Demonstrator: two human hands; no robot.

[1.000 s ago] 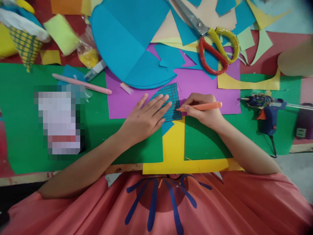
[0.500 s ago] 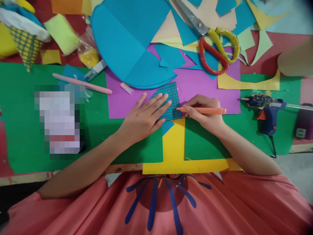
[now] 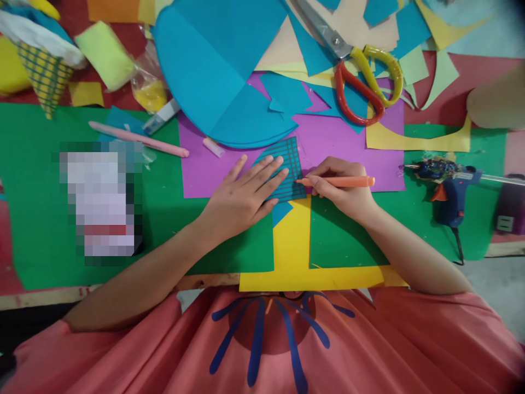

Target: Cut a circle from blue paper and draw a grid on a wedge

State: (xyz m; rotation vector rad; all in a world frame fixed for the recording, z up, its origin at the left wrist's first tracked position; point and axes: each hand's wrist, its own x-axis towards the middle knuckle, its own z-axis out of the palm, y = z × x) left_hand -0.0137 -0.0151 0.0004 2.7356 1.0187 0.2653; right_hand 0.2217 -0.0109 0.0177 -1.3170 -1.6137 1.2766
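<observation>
My left hand (image 3: 248,191) lies flat with its fingers spread on a small piece of blue paper (image 3: 290,158), covering its left part. Dark crossing lines run over the paper's visible part. In my right hand (image 3: 342,186), an orange pen (image 3: 346,181) is pinched, its tip touching the paper near the right edge. Beneath the blue piece lies a purple sheet (image 3: 344,148). A yellow strip (image 3: 291,241) runs below toward my body. Just above my left hand are a short pale pink cap (image 3: 213,148) and a large blue paper disc (image 3: 197,65).
Scissors (image 3: 348,60) with red and yellow handles lie on paper scraps at the back. On the right, a blue glue gun (image 3: 453,191) rests on a green sheet (image 3: 369,241). A pink pen (image 3: 139,139) lies to the left, near a blurred-out object (image 3: 100,202).
The orange pen's back end has shifted slightly left and up, its tip staying near the paper's right edge. My left hand has stayed in place on the paper.
</observation>
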